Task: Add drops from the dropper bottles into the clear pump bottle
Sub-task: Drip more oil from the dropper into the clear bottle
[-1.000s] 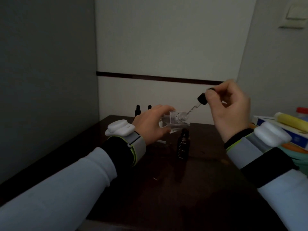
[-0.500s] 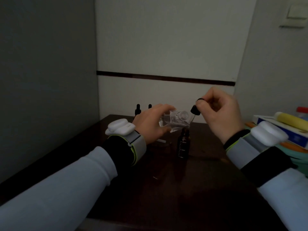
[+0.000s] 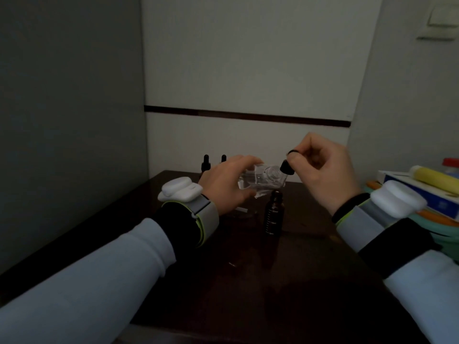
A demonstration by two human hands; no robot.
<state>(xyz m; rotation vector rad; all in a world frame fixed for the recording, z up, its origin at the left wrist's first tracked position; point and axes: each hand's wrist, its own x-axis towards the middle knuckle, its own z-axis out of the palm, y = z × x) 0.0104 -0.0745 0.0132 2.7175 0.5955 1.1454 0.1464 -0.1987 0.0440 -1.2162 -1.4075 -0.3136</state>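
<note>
Pump bottle: clear, lifted off the table, tilted with its open mouth toward the right. Left hand grips it, fingers curled over the top and thumb below. The bottle's left end is hidden behind that hand. Right hand pinches the dropper by its black bulb, thumb and forefinger pressed together on it, other fingers curled in. I read the dropper's black collar as sitting right at the bottle mouth; touching or a hair off, I can't tell. I can't make out the glass tip.

Brown bottle is uncapped and upright on the table, just below the pump bottle, with a pale printed scale down its side. A white scrap lies on the table near the left hand. Two capped bottles stand at the back edge by the wall; only their black tops show past the left hand.

Each wrist carries a grey strap with a white pod; sleeves are pale. Far right there is a stack: a blue-and-white box, a yellow tube lying on it, a red lid behind, and teal and orange stuff underneath that is too blurred for me to name. The back wall has a dark stripe, and a switch sits top right. Light is dim.
</note>
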